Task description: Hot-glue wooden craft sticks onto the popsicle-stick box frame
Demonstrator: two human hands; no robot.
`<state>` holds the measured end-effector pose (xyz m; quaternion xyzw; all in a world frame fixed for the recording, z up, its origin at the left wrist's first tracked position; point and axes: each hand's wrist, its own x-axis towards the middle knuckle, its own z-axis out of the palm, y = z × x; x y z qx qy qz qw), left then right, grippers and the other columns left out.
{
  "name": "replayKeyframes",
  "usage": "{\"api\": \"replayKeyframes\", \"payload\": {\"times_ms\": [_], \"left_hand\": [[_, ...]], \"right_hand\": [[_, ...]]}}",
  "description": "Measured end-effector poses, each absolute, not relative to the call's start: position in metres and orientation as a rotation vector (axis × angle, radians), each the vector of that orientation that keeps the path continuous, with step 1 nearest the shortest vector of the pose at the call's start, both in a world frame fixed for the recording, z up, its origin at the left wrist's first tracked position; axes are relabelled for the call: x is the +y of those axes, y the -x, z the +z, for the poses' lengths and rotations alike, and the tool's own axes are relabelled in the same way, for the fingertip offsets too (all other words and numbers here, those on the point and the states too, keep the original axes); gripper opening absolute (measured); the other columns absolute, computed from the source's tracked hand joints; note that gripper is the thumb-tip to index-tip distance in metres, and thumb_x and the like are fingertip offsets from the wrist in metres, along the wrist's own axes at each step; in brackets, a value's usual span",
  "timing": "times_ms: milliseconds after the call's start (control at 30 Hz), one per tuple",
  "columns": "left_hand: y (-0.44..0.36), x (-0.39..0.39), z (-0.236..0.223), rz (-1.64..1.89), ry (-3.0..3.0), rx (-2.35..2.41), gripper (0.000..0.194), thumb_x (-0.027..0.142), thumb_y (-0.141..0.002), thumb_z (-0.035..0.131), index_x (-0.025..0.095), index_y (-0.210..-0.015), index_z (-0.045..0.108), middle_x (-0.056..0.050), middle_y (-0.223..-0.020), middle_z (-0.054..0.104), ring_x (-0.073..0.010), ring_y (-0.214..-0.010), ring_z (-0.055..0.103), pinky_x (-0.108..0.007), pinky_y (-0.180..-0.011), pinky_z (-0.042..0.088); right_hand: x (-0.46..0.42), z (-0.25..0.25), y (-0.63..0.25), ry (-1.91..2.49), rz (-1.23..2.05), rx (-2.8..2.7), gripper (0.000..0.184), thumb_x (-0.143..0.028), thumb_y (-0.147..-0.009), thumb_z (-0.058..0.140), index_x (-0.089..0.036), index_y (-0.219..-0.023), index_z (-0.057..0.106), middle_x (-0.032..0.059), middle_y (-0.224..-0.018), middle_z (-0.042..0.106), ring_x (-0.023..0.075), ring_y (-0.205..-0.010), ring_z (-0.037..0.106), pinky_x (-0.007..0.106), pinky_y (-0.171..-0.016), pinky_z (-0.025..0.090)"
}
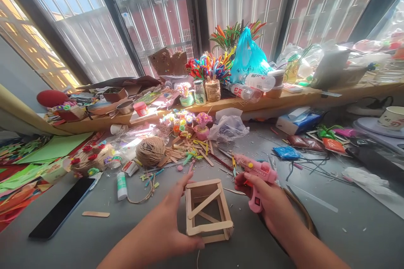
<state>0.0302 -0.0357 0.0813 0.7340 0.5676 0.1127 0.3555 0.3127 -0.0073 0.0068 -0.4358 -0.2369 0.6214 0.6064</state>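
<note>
Right, my left hand point(160, 222) holds a small boxy frame of pale wooden craft sticks point(205, 204) at the near middle of the grey table point(126, 214), fingers spread around its left side, thumb at the near edge. I judge it light and stiff but fragile at the joints, best held by its outer edges. My right hand point(267, 195) grips a pink plastic glue gun point(263, 171). Beyond, a brown twine ball point(150, 151) and loose wooden sticks point(172, 155) crowd the far side.
</note>
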Motion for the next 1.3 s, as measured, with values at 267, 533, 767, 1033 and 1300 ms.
{"api": "replayKeyframes", "payload": {"times_ms": [267,533,767,1033,1300], "left_hand": [[-0.012,-0.008,0.045,0.613,-1.389,1.145,0.114,0.090,-0.069,0.075,0.025,-0.158,0.047,-0.018,-0.157,0.057,-0.0455,-0.145,0.053,-0.056,-0.118,0.047],[-0.010,0.011,0.044,0.761,-1.105,1.132,0.075,0.078,-0.086,0.069,0.024,-0.138,0.063,-0.014,-0.140,0.070,-0.0403,-0.133,0.064,-0.054,-0.111,0.052],[-0.016,-0.005,0.030,1.062,-1.587,1.218,0.105,0.044,-0.077,0.091,0.032,-0.164,0.034,-0.014,-0.172,0.036,-0.0431,-0.155,0.043,-0.056,-0.128,0.038],[-0.041,-0.025,-0.003,1.142,-1.769,1.490,0.094,0.049,-0.080,0.087,0.029,-0.157,0.037,-0.017,-0.159,0.041,-0.0414,-0.146,0.052,-0.059,-0.121,0.047],[-0.057,-0.045,0.001,0.823,-1.708,1.317,0.075,0.058,-0.088,0.079,0.030,-0.148,0.045,-0.016,-0.158,0.050,-0.0370,-0.140,0.059,-0.054,-0.119,0.050]], "right_hand": [[-0.006,0.009,-0.314,1.043,1.366,-0.518,0.036,-0.049,-0.070,0.095,-0.018,-0.083,0.081,0.0047,-0.083,0.079,0.0218,-0.083,0.071,0.030,-0.075,0.065],[-0.003,0.003,-0.315,1.032,1.378,-0.543,0.034,-0.048,-0.072,0.094,-0.018,-0.083,0.081,0.0064,-0.082,0.079,0.0235,-0.081,0.072,0.033,-0.073,0.066],[-0.006,0.001,-0.315,1.030,1.388,-0.525,0.036,-0.049,-0.073,0.094,-0.019,-0.086,0.081,0.0069,-0.087,0.081,0.0249,-0.083,0.075,0.034,-0.075,0.068],[-0.012,0.012,-0.304,0.956,1.565,-0.521,0.054,-0.047,-0.077,0.095,-0.019,-0.120,0.080,0.0140,-0.118,0.084,0.0373,-0.110,0.079,0.048,-0.088,0.069],[-0.014,0.013,-0.302,0.903,1.540,-0.473,0.057,-0.047,-0.076,0.096,-0.024,-0.126,0.080,0.0088,-0.117,0.086,0.0354,-0.113,0.079,0.044,-0.094,0.065]]}}
